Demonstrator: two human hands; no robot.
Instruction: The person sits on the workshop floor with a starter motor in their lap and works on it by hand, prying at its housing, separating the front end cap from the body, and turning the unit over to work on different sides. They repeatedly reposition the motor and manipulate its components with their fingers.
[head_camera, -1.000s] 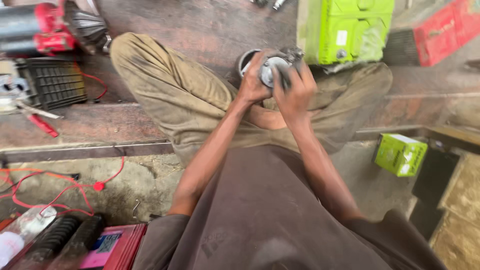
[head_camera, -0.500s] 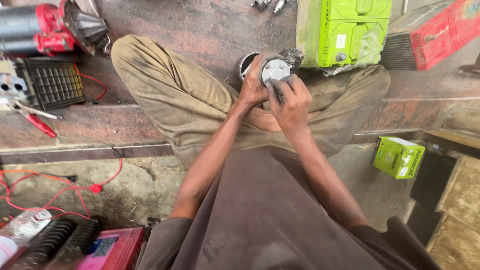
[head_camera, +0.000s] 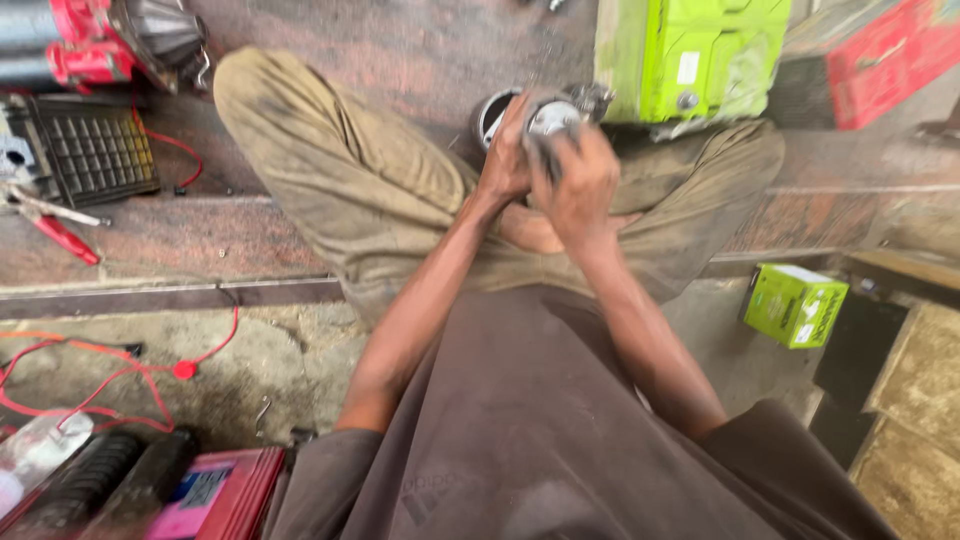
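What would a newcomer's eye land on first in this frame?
First, the two hands meeting at top centre: the left hand and right hand both clasp a small round shiny metal part above the crossed legs. Next, the bright lime-green plastic case just beyond them, and the thin red wire looping over the floor at lower left.

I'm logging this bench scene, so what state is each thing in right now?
left hand: closed around the round metal part, gripping its side.
right hand: closed over the round metal part from the front.
round metal part: held up between both hands, blurred.
small green box: closed, lying on the floor.
large green case: shut, standing beyond the knees.
red-handled pliers: lying flat, untouched.
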